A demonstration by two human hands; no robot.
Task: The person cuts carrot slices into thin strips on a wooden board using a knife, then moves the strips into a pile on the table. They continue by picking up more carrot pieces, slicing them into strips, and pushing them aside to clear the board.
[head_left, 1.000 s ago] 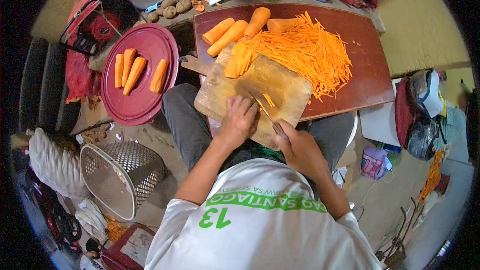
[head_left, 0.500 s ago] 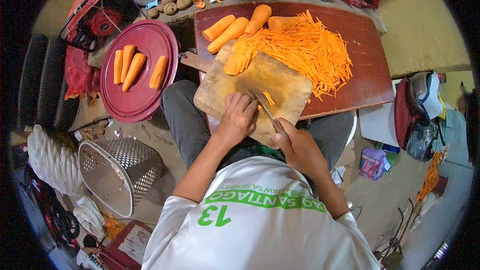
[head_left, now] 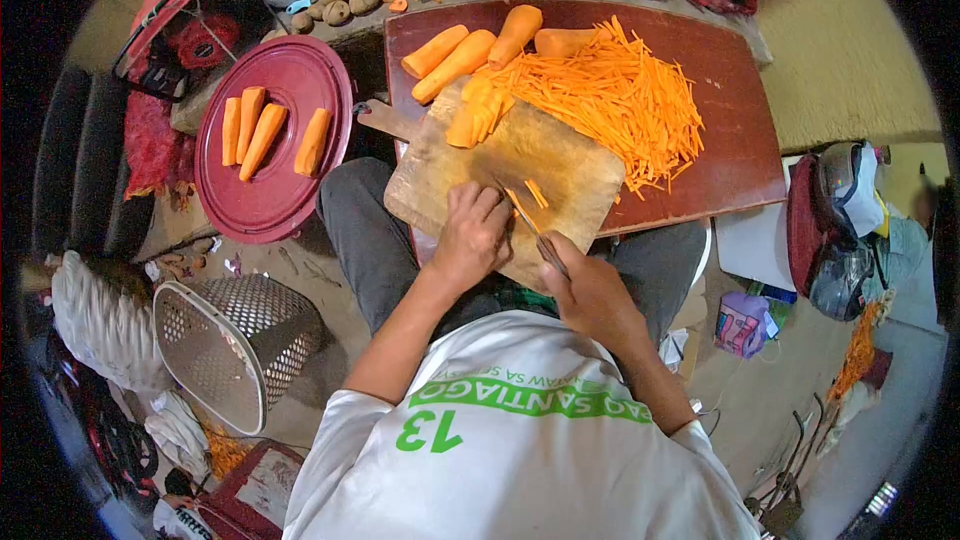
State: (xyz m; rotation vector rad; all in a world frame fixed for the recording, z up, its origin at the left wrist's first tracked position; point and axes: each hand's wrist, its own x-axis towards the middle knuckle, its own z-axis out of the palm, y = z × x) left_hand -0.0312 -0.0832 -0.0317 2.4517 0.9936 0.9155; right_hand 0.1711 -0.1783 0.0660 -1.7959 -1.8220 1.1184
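Observation:
A wooden cutting board [head_left: 570,155] lies across my lap and the edge of the red table [head_left: 740,130]. My right hand [head_left: 597,298] is wrapped round the handle of a knife [head_left: 530,220], its blade over the board. Beside the blade, my left hand [head_left: 474,233] presses curled fingers on the board; what lies under them is hidden. A few cut carrot strips [head_left: 537,193] rest right of the blade. Carrot slices [head_left: 480,115] sit at the board's far edge. Behind them is a large heap of carrot strips [head_left: 630,100], with several peeled carrots [head_left: 455,68] to its left.
At the left, a round red lid [head_left: 275,195] carries several peeled carrots. A perforated basket [head_left: 255,315] lies on the floor below it. Brown round vegetables [head_left: 336,12] stand behind the table's left corner. Bags and a small purple pack [head_left: 742,325] are at the right.
The knife and my right hand have shifted slightly, and a thin carrot strip now shows along the blade. My left hand stays at nearly the same place on the board.

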